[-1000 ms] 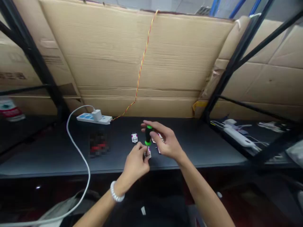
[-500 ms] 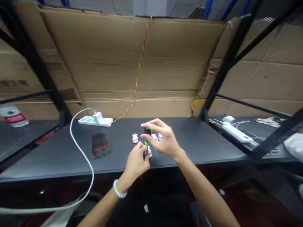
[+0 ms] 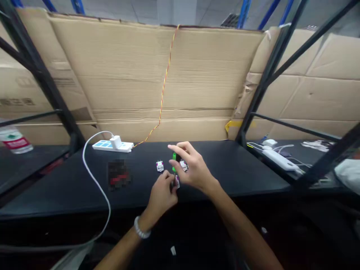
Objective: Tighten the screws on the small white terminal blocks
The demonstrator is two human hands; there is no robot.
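A green-and-black screwdriver (image 3: 174,156) stands upright with its shaft pointing down. The thumb and fingers of my right hand (image 3: 194,167) curve around its handle. Just below, my left hand (image 3: 162,193) is closed at the table edge, fingertips pinched by the shaft on a small white-and-purple part (image 3: 177,182). My fingers hide much of that part and the screwdriver's tip. A similar white-and-purple piece (image 3: 160,166) lies behind my left hand, and another white piece (image 3: 183,165) is partly covered by my right hand.
At the back left of the black table (image 3: 225,168) lies a white power strip (image 3: 123,147) with a plugged-in adapter. Its white cable (image 3: 97,182) loops down past the front edge. A pixelated dark object (image 3: 119,174) sits on the left. Cardboard (image 3: 135,75) walls the back.
The view has shifted slightly and become brighter. The screwdriver's handle shows a different side, with more green facing me. Both hands stay in nearly the same place.
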